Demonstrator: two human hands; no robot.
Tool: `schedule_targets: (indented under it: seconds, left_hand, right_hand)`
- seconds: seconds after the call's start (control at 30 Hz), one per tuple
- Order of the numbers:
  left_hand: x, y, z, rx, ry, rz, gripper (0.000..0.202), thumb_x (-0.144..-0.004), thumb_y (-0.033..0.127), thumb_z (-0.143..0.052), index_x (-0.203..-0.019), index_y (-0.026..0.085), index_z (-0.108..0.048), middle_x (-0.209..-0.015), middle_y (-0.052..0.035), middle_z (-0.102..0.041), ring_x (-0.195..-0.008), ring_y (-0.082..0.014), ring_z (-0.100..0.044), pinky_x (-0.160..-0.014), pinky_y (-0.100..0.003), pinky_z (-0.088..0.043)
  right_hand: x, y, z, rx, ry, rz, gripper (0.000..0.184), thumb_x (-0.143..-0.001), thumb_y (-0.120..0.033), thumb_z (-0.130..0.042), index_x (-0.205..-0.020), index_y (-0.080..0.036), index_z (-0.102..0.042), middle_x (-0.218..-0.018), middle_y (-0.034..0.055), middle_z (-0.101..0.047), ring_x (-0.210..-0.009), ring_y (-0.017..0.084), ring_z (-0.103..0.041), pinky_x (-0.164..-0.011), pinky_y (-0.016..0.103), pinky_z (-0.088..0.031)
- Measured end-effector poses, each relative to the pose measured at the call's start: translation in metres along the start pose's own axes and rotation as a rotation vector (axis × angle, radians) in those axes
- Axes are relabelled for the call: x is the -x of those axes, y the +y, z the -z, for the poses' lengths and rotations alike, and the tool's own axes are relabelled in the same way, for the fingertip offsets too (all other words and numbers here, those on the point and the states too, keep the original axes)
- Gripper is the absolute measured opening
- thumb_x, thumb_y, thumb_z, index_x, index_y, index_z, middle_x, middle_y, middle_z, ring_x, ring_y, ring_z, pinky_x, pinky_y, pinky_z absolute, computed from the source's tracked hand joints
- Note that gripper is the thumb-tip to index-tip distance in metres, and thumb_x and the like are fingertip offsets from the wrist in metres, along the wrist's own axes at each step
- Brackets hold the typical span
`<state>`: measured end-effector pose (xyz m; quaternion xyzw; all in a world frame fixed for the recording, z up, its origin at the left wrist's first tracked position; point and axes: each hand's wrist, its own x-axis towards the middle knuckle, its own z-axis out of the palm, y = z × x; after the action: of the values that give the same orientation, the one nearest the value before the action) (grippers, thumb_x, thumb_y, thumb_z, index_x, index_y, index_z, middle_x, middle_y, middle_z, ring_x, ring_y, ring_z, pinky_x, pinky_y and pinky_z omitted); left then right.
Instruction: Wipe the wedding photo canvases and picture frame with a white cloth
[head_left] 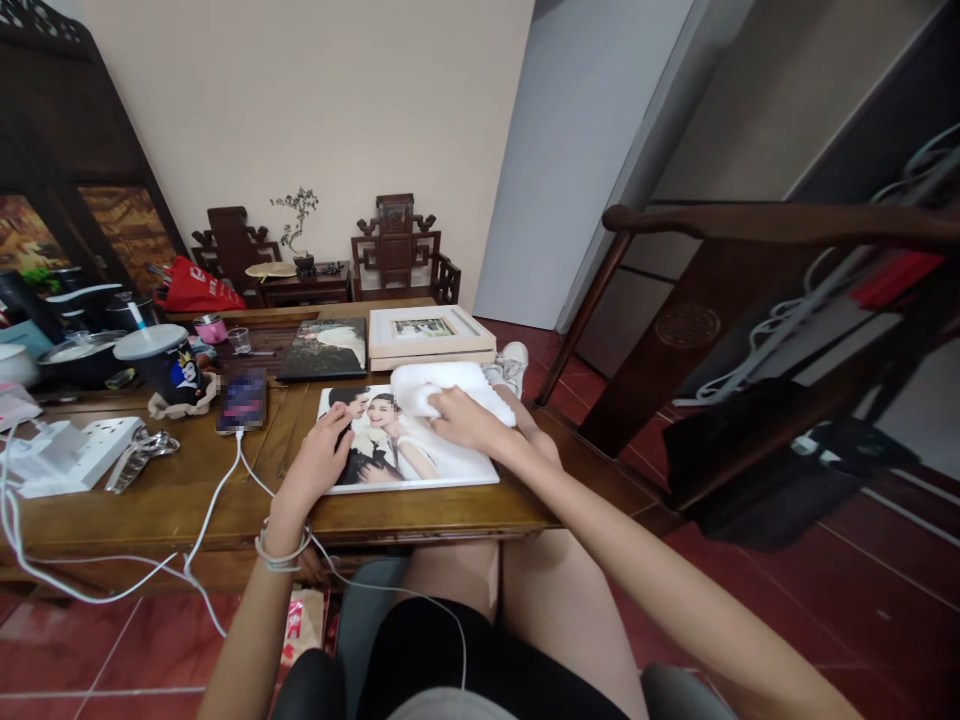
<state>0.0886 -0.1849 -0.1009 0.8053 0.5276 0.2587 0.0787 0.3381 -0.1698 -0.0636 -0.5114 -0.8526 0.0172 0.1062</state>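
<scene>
A large photo print on a white board (450,470) lies flat on the wooden table (180,500) in front of me. My left hand (319,460) rests on its left edge, fingers curled down against it, holding it still. My right hand (465,420) presses a white cloth (431,385) onto the upper right part of the print, fingers closed over the cloth.
Behind the print lie a dark photo album (326,350) and a white framed picture (427,335). To the left are a phone (241,402) on a white cable, a dark lidded cup (169,365), a power strip (82,450) and scissors (142,450). A wooden chair (750,300) stands at right.
</scene>
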Motion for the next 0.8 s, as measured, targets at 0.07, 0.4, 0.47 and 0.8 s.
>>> schedule_targets:
  seconds: [0.07, 0.4, 0.47, 0.8]
  left_hand:
    - [0.000, 0.001, 0.001, 0.006, -0.004, -0.002, 0.043, -0.094, 0.027, -0.038, -0.127, 0.010, -0.057, -0.142, -0.0147, -0.050, -0.137, -0.0241, -0.040, -0.115, -0.039, -0.030]
    - [-0.001, -0.002, -0.004, 0.018, 0.029, 0.020, 0.042, -0.093, 0.027, -0.040, -0.128, 0.011, -0.057, -0.143, -0.0150, -0.049, -0.137, -0.0239, -0.041, -0.114, -0.039, -0.031]
    - [0.000, -0.002, -0.005, 0.018, 0.027, 0.028, 0.042, -0.093, 0.027, -0.039, -0.129, 0.012, -0.056, -0.144, -0.0146, -0.047, -0.137, -0.0240, -0.040, -0.114, -0.039, -0.031]
    - [0.002, -0.003, -0.006, 0.014, 0.002, 0.015, 0.043, -0.094, 0.029, -0.036, -0.132, 0.015, -0.053, -0.147, -0.0137, -0.044, -0.139, -0.0242, -0.037, -0.113, -0.044, -0.032]
  right_hand:
    - [-0.014, 0.007, 0.002, 0.005, 0.008, -0.033, 0.023, -0.076, -0.007, -0.041, -0.083, -0.012, -0.063, -0.096, 0.0179, -0.069, -0.096, 0.029, -0.063, -0.085, 0.037, -0.042]
    - [0.050, -0.025, 0.004, -0.037, -0.009, 0.071, 0.022, -0.075, -0.003, -0.043, -0.077, -0.012, -0.063, -0.108, 0.0215, -0.068, -0.130, 0.031, -0.045, -0.107, 0.046, -0.030]
    - [0.080, -0.038, 0.003, -0.084, 0.007, 0.121, 0.022, -0.072, -0.003, -0.044, -0.077, -0.012, -0.064, -0.128, 0.0221, -0.059, -0.139, 0.032, -0.033, -0.111, 0.053, -0.024]
    - [0.090, -0.051, 0.005, -0.130, -0.018, 0.171, 0.024, -0.068, -0.001, -0.045, -0.075, -0.013, -0.065, -0.140, 0.0188, -0.050, -0.141, 0.032, -0.028, -0.114, 0.055, -0.020]
